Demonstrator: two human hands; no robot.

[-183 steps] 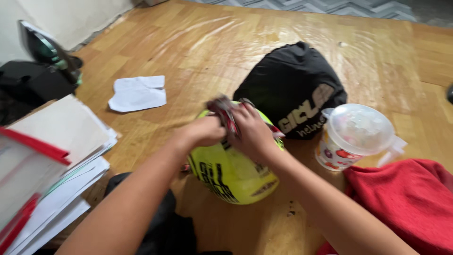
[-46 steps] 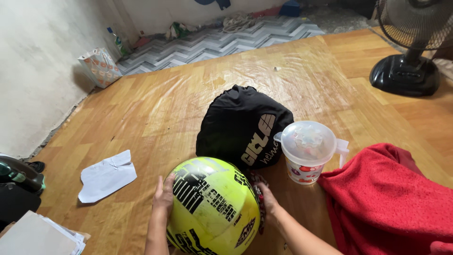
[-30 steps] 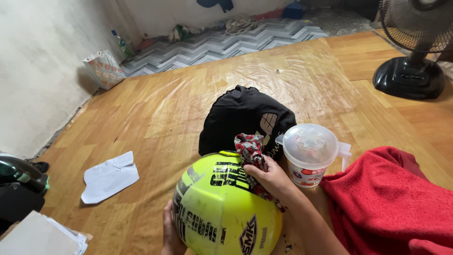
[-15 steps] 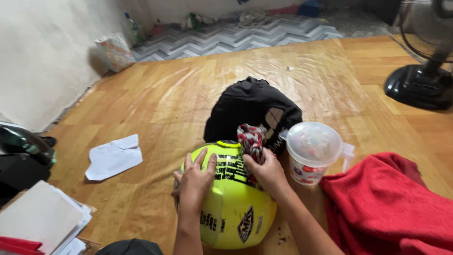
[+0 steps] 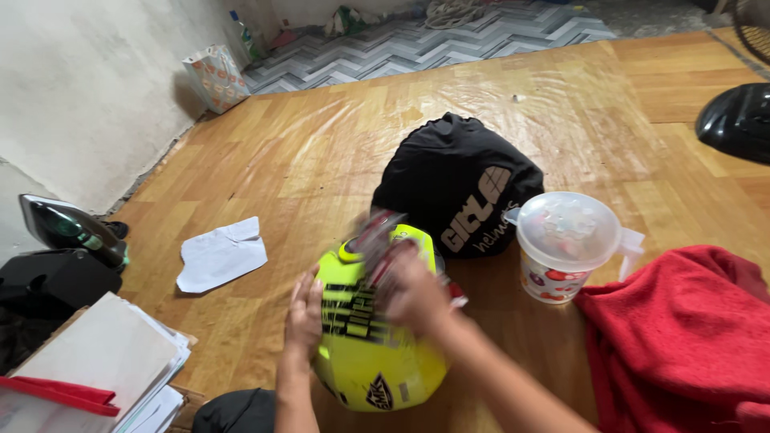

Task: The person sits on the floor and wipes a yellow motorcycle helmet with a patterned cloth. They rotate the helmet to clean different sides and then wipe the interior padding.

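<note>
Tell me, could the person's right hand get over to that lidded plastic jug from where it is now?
Probably yes. The right hand, holding a patterned cloth on the yellow helmet, has only bare floor between it and the jug.

A small paper gift bag [image 5: 215,78], white with orange pattern, stands against the wall in the frame's upper left; no signs or screens

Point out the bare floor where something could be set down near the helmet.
Free: the floor between the paper, the black bag and the wall. Crowded: right of the helmet, where the jug and red cloth sit close; the left hand steadies the helmet, the right hand rubs it with a rag.
</note>
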